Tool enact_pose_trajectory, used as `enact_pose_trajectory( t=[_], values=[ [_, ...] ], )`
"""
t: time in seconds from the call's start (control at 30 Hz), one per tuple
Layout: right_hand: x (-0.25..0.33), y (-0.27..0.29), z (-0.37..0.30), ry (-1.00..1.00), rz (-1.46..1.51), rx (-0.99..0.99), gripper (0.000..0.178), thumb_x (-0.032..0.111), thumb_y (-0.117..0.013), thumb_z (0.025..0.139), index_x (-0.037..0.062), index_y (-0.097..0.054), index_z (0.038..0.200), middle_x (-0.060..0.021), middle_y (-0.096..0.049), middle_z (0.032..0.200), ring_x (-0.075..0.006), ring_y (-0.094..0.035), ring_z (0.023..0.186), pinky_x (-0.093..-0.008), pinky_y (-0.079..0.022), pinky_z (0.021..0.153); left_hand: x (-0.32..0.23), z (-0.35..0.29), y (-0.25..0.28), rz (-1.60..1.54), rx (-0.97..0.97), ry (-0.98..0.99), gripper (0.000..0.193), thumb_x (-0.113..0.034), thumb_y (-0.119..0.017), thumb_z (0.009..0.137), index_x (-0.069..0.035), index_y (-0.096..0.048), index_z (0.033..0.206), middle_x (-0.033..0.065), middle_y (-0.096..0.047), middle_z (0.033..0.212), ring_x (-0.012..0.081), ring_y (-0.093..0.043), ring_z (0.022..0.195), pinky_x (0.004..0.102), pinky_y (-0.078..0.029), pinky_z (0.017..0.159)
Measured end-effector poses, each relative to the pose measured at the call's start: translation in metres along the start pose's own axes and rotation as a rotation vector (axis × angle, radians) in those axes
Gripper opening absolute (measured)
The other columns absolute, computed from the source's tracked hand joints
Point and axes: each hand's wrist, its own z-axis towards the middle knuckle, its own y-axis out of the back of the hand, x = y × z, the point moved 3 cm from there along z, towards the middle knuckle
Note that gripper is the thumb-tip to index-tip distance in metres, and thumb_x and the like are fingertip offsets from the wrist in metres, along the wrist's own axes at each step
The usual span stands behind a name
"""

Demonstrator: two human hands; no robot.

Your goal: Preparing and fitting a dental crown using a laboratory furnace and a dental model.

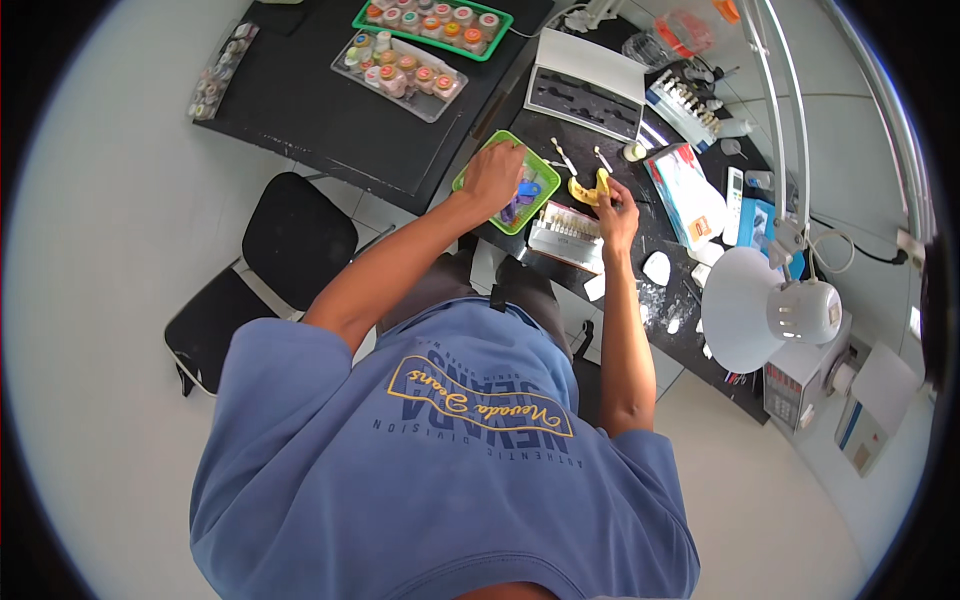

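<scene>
My left hand [494,178] is over a green plastic basket [546,172], its fingers curled down and closed. Whatever is in them is hidden. Inside the basket are blue and purple pieces [526,193]. To the right, my right hand [617,212] pinches a yellow, curved dental arch model [583,193] just above the black worktable. Between the hands and nearer to me lies a tooth shade guide [565,236] with a row of tooth-coloured tabs. Beyond the model lie two slim sticks with pale tips, one a white stick [603,160].
An open case [585,95] stands at the back, with another tooth tab rack [685,108] beside it. Trays of small jars [400,78] sit on the left table. A white lamp [745,310] overhangs the right side, near a box [685,195]. A black chair [300,240] stands left.
</scene>
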Motion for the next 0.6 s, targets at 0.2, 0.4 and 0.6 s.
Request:
enact_pose_trajectory(
  t=[0.2, 0.4, 0.6],
  values=[
    [0.031, 0.001, -0.012, 0.058, -0.029, -0.036, 0.029, 0.021, -0.068, 0.088, 0.0038, -0.065, 0.111, -0.0165, -0.071, 0.104, -0.0279, -0.072, 0.087, -0.0361, -0.054, 0.077, 0.008, 0.01, -0.025, 0.222, 0.005, 0.041, 0.011, -0.008, -0.061, 0.079, 0.0, -0.065, 0.072, 0.0186, -0.068, 0.085, 0.0335, -0.068, 0.083, 0.0433, -0.055, 0.072],
    [0.063, 0.013, -0.033, 0.686, -0.443, -0.183, 0.024, 0.013, -0.068, 0.083, 0.0056, -0.067, 0.106, -0.0182, -0.061, 0.117, -0.0378, -0.059, 0.107, -0.0444, -0.049, 0.086, 0.005, 0.005, -0.016, 0.168, 0.012, 0.077, 0.009, -0.006, -0.061, 0.078, 0.001, -0.067, 0.078, 0.0189, -0.066, 0.087, 0.0352, -0.066, 0.083, 0.0443, -0.054, 0.072],
    [0.057, 0.006, -0.024, 0.674, -0.555, 0.025, 0.017, 0.01, -0.07, 0.076, 0.0061, -0.069, 0.092, -0.0134, -0.059, 0.123, -0.034, -0.052, 0.117, -0.0471, -0.044, 0.093, -0.01, -0.012, 0.01, -0.155, -0.125, 0.114, 0.017, -0.002, -0.07, 0.074, -0.001, -0.064, 0.091, 0.0137, -0.065, 0.09, 0.0324, -0.065, 0.084, 0.0423, -0.052, 0.074]
  ],
)
